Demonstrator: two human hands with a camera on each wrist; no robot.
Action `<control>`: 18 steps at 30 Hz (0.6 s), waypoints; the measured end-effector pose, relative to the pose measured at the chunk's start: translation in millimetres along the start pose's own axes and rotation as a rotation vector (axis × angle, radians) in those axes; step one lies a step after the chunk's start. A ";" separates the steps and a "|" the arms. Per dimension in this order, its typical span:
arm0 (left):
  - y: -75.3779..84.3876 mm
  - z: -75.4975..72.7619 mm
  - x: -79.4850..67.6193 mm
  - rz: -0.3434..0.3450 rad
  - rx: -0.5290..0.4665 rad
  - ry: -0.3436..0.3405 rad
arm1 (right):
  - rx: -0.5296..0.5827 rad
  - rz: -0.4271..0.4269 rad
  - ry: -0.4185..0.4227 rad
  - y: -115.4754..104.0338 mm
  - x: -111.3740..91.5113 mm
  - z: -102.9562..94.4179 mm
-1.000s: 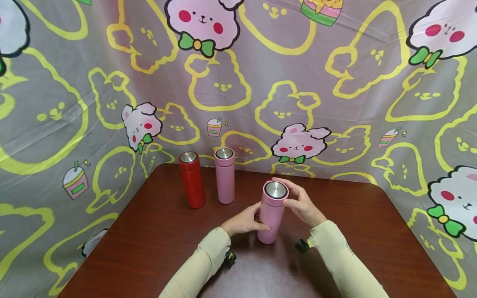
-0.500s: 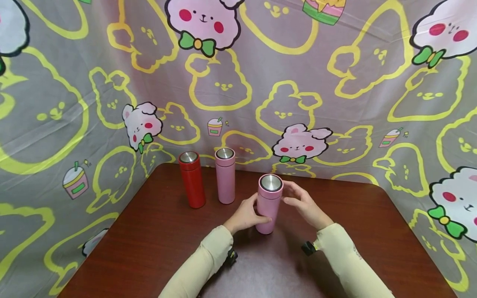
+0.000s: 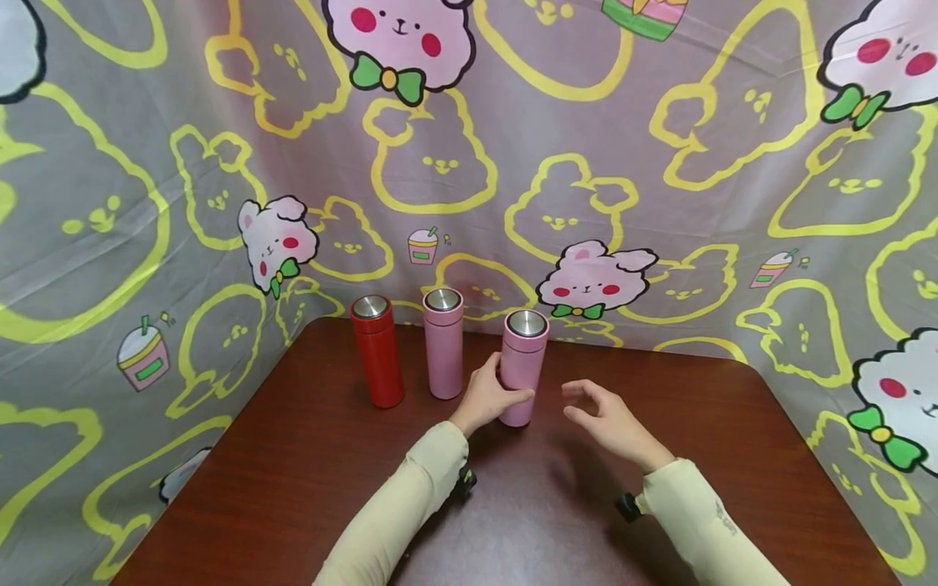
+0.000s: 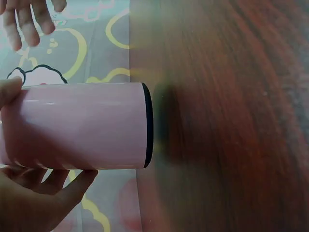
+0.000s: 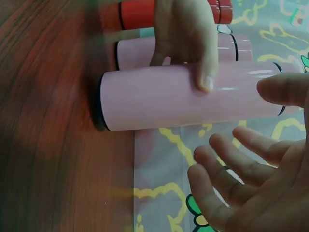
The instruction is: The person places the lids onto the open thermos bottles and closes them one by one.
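Where it stands upright on the table, the held flask is taken as the landmark for every line below.

Held flask: a pink thermos flask (image 3: 523, 370) with a steel-topped lid, upright near the back edge of the dark wooden table (image 3: 293, 488); its black base ring is seen in both wrist views.

Left hand: the left hand (image 3: 489, 396) is wrapped round the flask's lower body, thumb at the front and fingers behind, gripping it.

Right hand: the right hand (image 3: 604, 419) is held off to the right of the flask, apart from it, fingers loosely spread and lightly bent, nothing held.

Second pink flask (image 3: 443, 344): upright just to the left of the held flask, not touching it.

Red flask (image 3: 377, 352): upright further left, beyond the second pink flask.

Backdrop: a grey cloth (image 3: 659, 163) printed with yellow rabbit outlines and pink rabbits is hung behind the held flask and round the table's sides.

Sleeves: both forearms are covered in cream sleeves (image 3: 396, 521).
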State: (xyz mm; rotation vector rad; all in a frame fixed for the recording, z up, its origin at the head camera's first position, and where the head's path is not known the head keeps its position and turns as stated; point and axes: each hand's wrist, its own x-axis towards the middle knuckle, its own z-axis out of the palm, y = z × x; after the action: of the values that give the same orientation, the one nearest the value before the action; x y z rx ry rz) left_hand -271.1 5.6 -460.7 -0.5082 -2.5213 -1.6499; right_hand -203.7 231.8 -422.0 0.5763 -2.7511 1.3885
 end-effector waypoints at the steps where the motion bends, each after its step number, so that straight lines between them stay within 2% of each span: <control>1: -0.3 1.6 2.1 0.000 0.007 0.009 | -0.020 0.002 0.005 0.9 -1.4 -0.1; 9: -2.4 11.2 20.1 0.002 0.033 0.088 | -0.248 -0.041 0.052 9.2 -10.0 -1.5; 18: -3.6 16.7 32.7 -0.008 0.043 0.149 | -0.355 -0.048 0.061 13.5 -15.1 -3.0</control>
State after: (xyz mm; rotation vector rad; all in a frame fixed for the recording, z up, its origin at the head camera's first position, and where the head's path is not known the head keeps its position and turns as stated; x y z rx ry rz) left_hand -301.3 26.8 -462.5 -0.3583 -2.4483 -1.5696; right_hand -194.6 246.2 -433.2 0.5641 -2.8134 0.8600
